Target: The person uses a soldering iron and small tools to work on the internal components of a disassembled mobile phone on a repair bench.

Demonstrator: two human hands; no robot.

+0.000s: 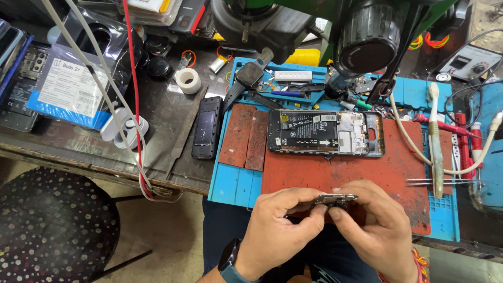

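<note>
While a small grey metal phone part [335,199] is pinched between both hands at the near edge of the worn red rubber work mat [387,167], it is gripped from nine o'clock by the thumb and fingers of the left hand [277,230] and from three o'clock by those of the right hand [374,225]. At twelve o'clock from the part, well apart, an opened black smartphone with its battery and circuit board exposed [326,132] is laid flat on the mat. Open mat is left between phone and hands. At three o'clock, slim steel tweezers [440,182] and a white-handled brush [435,141] are crowded near the mat's edge. At ten o'clock, a black phone screen [206,127] is placed on the dark, scuffed bench [167,110], beside a blue silicone repair tray [230,183]. At eight o'clock, a speckled black stool [52,225] is seen.
</note>
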